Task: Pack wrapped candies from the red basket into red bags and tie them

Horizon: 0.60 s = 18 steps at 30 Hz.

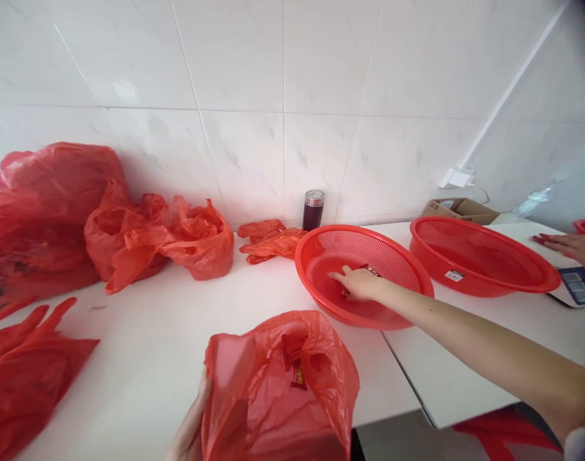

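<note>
My left hand [189, 429] grips the near rim of an open red plastic bag [283, 384] at the table's front edge; a small red packet lies inside the bag. My right hand [357, 283] reaches into a red mesh basket [321, 253] in the middle of the table, its fingers closed on a small red item at the bottom of the basket. My right forearm stretches in from the lower right.
A second red basket [484, 256] stands to the right, beside a scale [580, 287] and another person's hand [573, 246]. Stuffed red bags [52, 211] are piled at left, a crumpled one [268, 240] by a dark flask [313, 209], flat bags [24, 365] near left, a cardboard box [458, 209] behind.
</note>
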Available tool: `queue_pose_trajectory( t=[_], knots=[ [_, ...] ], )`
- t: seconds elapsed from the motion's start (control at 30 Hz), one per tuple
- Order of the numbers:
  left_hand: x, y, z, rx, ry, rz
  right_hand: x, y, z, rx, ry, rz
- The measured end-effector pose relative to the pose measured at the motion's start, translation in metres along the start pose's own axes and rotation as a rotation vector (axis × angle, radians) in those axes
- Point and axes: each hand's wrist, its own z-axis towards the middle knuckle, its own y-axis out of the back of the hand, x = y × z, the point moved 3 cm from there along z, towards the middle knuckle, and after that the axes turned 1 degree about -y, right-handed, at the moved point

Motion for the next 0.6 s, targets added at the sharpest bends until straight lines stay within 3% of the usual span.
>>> queue_pose_trajectory(
  t=[0.1, 0.2, 0.37, 0.47, 0.53, 0.6],
  knots=[
    [-0.002, -0.001, 0.001, -0.01, -0.116, -0.024, 0.0, -0.004, 0.002, 0.031, -0.027, -0.011],
    [-0.003, -0.002, 0.001, -0.064, -0.145, -0.026, -0.001, -0.001, 0.002, 0.027, -0.003, 0.025],
    [-0.008, -0.01, 0.003, -0.094, -0.159, -0.053, 0.003, 0.041, -0.02, -0.133, 0.061, 0.192],
    [-0.01, -0.014, 0.005, -0.062, -0.128, -0.062, 0.035, 0.073, -0.055, -0.275, 0.278, 0.688],
    [-0.011, -0.015, 0.005, -0.034, -0.1, -0.068, 0.072, 0.08, -0.08, -0.174, 0.501, 1.016],
    [-0.011, -0.015, 0.004, -0.031, -0.072, -0.074, 0.116, 0.073, -0.096, -0.029, 0.647, 1.042]
  ],
)
